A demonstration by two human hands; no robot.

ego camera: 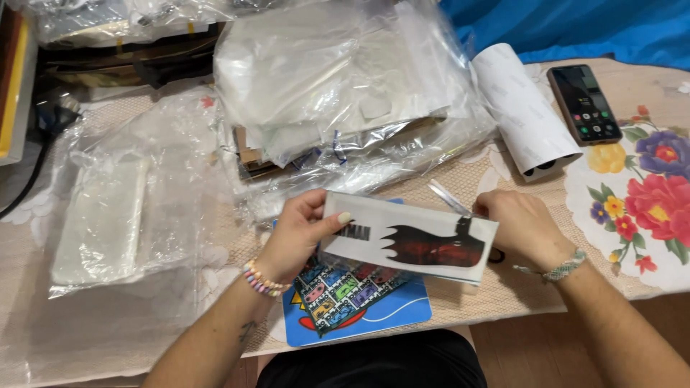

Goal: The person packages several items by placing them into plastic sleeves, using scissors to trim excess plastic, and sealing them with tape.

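My left hand point(298, 233) and my right hand point(519, 226) hold a long white printed sheet point(410, 237) between them, just above the table. The sheet shows a dark bat-shaped picture with red in it. The left thumb presses on its left end; the right hand grips its right end. A thin silvery strip or blade point(447, 195) sticks up beside the right hand; I cannot tell what it is. Under the sheet lies a blue mat point(392, 310) with a colourful shield-shaped print point(345, 294).
A heap of clear plastic bags point(323, 86) and flat card packs fills the table's middle and left. A white paper roll point(525, 111) and a smartphone point(583, 104) lie at the back right, on a flowered lace cloth point(640, 201). Blue fabric point(575, 25) lies behind.
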